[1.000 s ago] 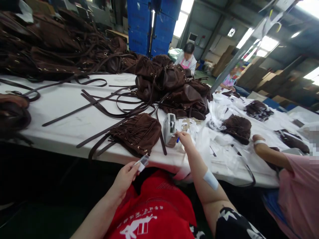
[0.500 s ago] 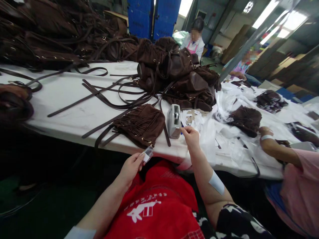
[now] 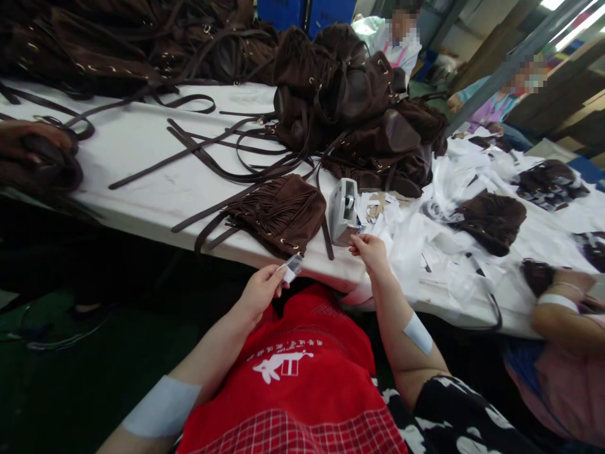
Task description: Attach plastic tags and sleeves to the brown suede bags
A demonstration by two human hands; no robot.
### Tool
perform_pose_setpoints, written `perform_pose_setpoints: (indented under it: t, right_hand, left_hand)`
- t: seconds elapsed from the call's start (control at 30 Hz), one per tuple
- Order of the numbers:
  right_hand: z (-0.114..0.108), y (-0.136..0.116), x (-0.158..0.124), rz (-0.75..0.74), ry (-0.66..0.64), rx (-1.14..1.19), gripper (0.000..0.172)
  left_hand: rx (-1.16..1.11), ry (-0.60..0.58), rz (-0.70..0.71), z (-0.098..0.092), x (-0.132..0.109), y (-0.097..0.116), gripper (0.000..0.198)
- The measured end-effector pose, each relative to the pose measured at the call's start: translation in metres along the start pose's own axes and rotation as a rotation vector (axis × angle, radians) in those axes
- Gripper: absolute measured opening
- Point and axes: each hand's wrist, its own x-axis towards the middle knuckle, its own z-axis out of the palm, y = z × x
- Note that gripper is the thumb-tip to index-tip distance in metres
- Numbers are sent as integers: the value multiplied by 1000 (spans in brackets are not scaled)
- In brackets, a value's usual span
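My left hand (image 3: 265, 289) pinches a small clear plastic bag (image 3: 293, 267) with a white slip in it, at the table's front edge. Just beyond it lies a brown fringed drawstring bag (image 3: 288, 214) with gold eyelets, its straps trailing left. My right hand (image 3: 371, 251) is closed, thumb and fingertips pressed together at the near end of a grey tape dispenser (image 3: 338, 221). Whatever sits between those fingertips is too small to make out. The dispenser stands upright, right of the fringed bag.
A pile of brown bags (image 3: 359, 120) rises behind the dispenser, and a bigger heap (image 3: 118, 44) fills the back left. Paper scraps and white wrapping (image 3: 406, 246) spread rightward. Co-workers' hands hold dark items at the far left (image 3: 38, 142) and right (image 3: 567, 284). A slanted pole (image 3: 510, 66) stands behind.
The view has tilted down, shifting the scene up and right. My right hand has drawn slightly toward me along the dispenser. The left hand keeps its hold on the small plastic bag.
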Motion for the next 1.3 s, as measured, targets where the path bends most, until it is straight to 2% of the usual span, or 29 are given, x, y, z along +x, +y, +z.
perform_pose_setpoints:
  t: [0.13, 0.3, 0.43, 0.63, 1.07, 1.3]
  right_hand:
    - [6, 2, -24, 32, -111, -51, 30]
    - [40, -3, -79, 50, -539, 12, 35]
    - [64, -8, -106, 106, -716, 47, 37]
    - [73, -2, -110, 136, -763, 73, 39]
    - [81, 15, -108, 160, -687, 28, 44]
    - [75, 26, -106, 220, -824, 149, 38]
  left_hand:
    - [-14, 8, -8, 2, -1, 0, 31]
    - [-5, 3, -3, 3, 0, -2, 30]
    - [26, 3, 25, 4, -1, -2, 29]
    - [77, 6, 58, 3, -1, -3, 29]
    - [178, 25, 109, 2, -4, -3, 33]
    - [151, 39, 90, 3, -3, -7, 32]
